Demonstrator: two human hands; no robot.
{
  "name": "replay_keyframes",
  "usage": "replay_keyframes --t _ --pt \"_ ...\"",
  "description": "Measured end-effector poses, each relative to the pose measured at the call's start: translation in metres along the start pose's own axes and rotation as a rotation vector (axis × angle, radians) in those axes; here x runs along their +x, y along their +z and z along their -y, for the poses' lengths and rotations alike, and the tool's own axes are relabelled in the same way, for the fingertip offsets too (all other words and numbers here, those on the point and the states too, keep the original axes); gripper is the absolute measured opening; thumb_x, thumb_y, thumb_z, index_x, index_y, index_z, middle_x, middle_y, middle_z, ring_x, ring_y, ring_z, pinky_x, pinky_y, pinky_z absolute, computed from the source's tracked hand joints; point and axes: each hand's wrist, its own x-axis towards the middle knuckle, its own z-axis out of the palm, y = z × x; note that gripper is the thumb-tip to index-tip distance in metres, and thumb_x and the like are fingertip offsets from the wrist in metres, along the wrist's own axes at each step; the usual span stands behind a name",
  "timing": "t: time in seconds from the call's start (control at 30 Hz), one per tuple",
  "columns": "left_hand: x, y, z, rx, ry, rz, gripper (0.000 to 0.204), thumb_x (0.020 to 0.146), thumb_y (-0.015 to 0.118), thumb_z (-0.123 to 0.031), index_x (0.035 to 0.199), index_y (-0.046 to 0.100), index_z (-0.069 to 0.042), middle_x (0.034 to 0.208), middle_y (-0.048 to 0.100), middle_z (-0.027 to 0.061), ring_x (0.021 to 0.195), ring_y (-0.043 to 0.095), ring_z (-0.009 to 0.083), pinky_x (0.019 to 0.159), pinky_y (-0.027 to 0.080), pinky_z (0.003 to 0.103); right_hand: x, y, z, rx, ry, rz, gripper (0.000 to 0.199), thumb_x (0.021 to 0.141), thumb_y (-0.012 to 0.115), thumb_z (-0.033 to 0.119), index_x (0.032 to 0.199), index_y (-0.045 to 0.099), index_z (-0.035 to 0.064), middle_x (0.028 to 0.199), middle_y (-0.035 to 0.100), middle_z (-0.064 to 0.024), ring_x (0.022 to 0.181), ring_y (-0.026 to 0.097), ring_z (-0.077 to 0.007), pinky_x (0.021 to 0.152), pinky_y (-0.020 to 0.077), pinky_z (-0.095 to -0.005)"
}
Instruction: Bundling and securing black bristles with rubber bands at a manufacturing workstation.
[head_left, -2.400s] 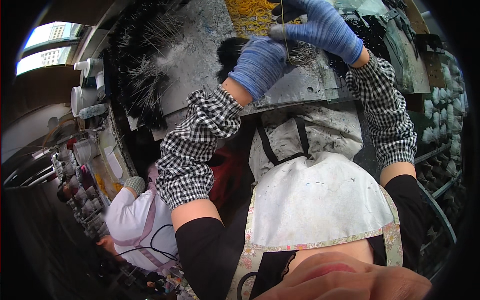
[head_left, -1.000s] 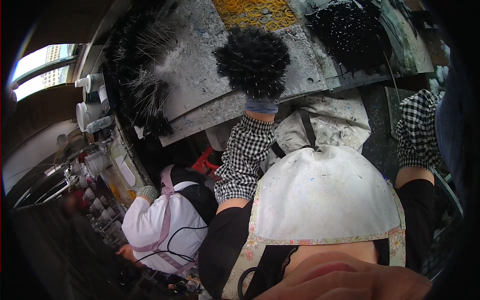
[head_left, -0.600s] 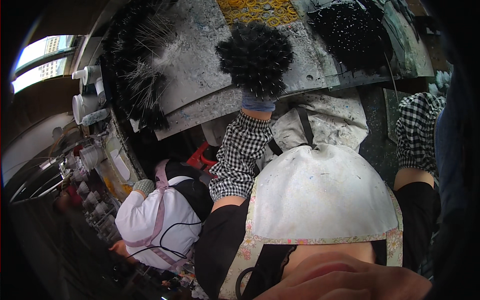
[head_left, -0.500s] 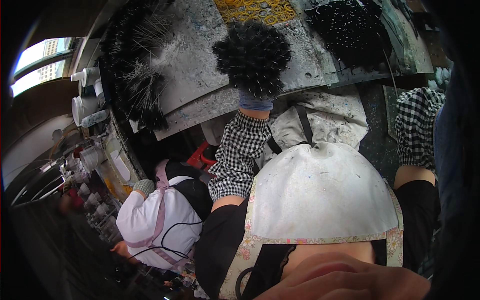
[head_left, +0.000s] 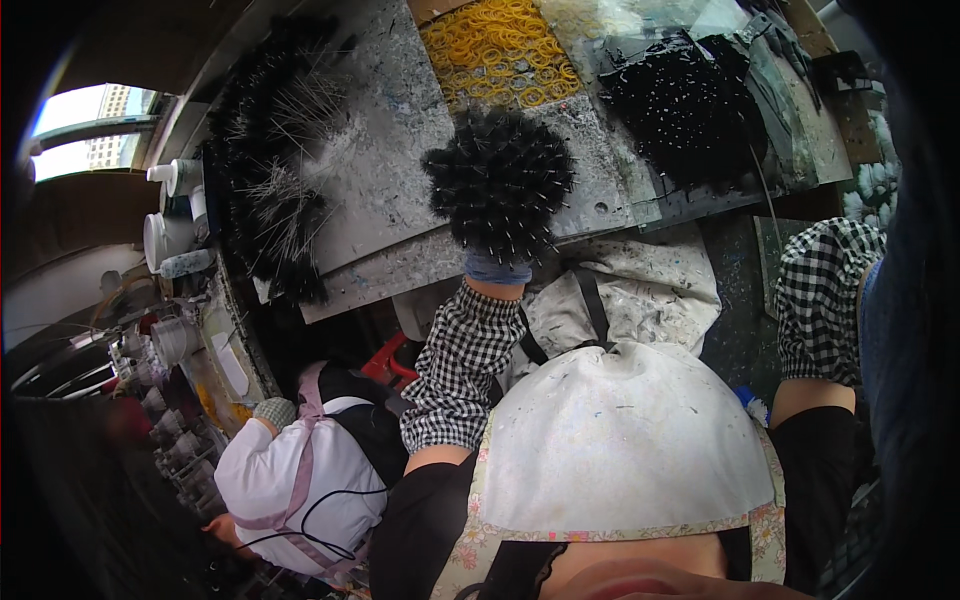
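My left hand (head_left: 497, 268), in a blue glove, is almost hidden behind a round black bristly bundle with white tips (head_left: 500, 180); only the glove's cuff shows under it. The hand holds this bundle up over the grey paint-spattered table (head_left: 390, 190). My checked left sleeve (head_left: 455, 370) runs down from it. My right checked sleeve (head_left: 820, 300) is at the right rim; a dark blur hides the hand beyond it. A white apron (head_left: 620, 440) covers my front.
A heap of yellow rubber bands (head_left: 500, 50) lies at the table's far side. A black bristly pile (head_left: 690, 100) lies right, a black wiry pile (head_left: 270, 160) left. White containers (head_left: 165, 220) stand far left. A person in a white top (head_left: 290, 480) crouches lower left.
Both gloved hands worked at the table's far edge 2.4 s ago. Since then my right arm has swung off to the right and my left hand alone holds the black bundle up.
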Motion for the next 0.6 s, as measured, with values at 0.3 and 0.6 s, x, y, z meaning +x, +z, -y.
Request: replay_keyframes --t 0.3,0.6 --pt "0.019 -0.021 0.031 1.188 -0.169 0.304 0.067 0.108 0.028 -0.058 0.162 0.032 -0.017 0.167 0.030 0.0159 0.152 0.030 0.0406 0.126 0.020 0.062 -0.009 -0.014 0.002 -0.077 0.003 0.037 0.056 0.098 0.069 0.041 0.134 0.056 -0.0005 0.125 0.065 -0.0143 0.113 0.062 -0.0224 0.100 0.0477 -0.0353" --pt "0.014 -0.016 0.042 1.540 -0.122 0.325 0.066 0.108 0.027 -0.057 0.160 0.034 -0.018 0.166 0.034 0.0125 0.151 0.033 0.0384 0.125 0.021 0.062 -0.009 -0.013 -0.007 -0.103 0.006 0.064 0.061 0.098 0.068 0.044 0.137 0.054 -0.0008 0.129 0.063 -0.0155 0.117 0.061 -0.0234 0.104 0.0462 -0.0364"
